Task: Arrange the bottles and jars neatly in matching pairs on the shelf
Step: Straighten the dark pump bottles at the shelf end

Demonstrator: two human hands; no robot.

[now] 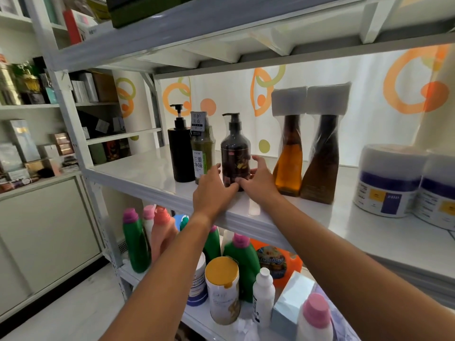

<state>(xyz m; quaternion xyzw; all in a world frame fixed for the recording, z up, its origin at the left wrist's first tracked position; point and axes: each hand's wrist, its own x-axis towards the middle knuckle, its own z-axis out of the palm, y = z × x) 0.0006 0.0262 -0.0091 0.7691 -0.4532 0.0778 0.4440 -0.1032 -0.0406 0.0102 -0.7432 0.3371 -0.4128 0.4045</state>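
A dark brown pump bottle (235,148) stands upright on the white shelf (147,168). My left hand (213,190) and my right hand (258,180) wrap around its base from both sides, thumbs meeting in front. To its left stand a black pump bottle (181,151) and a green bottle (202,153) with a white label. To its right stand two twisted amber and brown bottles (289,156) (320,163) in plastic wrap with white caps. Two white jars (386,183) (435,193) with blue bands sit at the far right.
The shelf below holds several detergent bottles (135,242), a gold-lidded canister (222,289), a small white bottle (263,294), a pale blue box (290,306) and an orange jug (278,262). A cabinet with boxes (29,148) stands at the left. The shelf above (197,33) hangs low overhead.
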